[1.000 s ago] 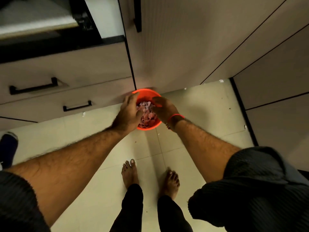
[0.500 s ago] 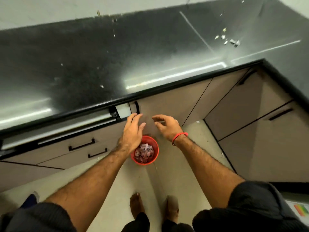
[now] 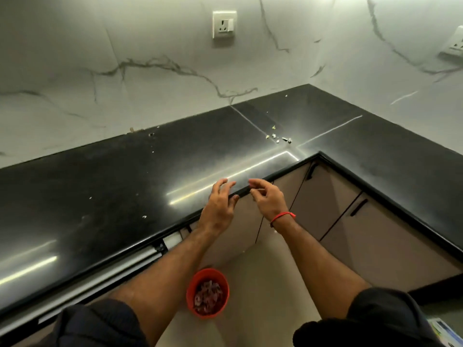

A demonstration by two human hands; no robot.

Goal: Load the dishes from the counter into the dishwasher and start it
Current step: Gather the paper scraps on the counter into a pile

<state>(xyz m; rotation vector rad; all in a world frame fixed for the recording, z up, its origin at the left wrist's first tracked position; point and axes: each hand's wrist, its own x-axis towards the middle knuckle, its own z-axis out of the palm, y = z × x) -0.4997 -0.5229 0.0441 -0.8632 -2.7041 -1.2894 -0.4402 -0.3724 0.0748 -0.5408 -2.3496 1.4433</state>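
Black counter (image 3: pixel 125 186) edge beneath loosely open, empty left hand (image 3: pixel 220 204) and right hand (image 3: pixel 269 199).

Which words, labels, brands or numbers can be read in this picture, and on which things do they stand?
No text can be read.
Printed paper at the lower right corner: coloured print, too blurred and cut off to read.
Wall socket: no marking legible.
Second socket at the right edge: no marking legible.
Red bowl on the floor: no label visible.

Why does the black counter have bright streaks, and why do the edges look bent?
Head view: the glossy black stone countertop mirrors overhead lights as white glare streaks; the wide-angle lens bows its straight edges; the left hand and right hand are slightly motion-blurred.
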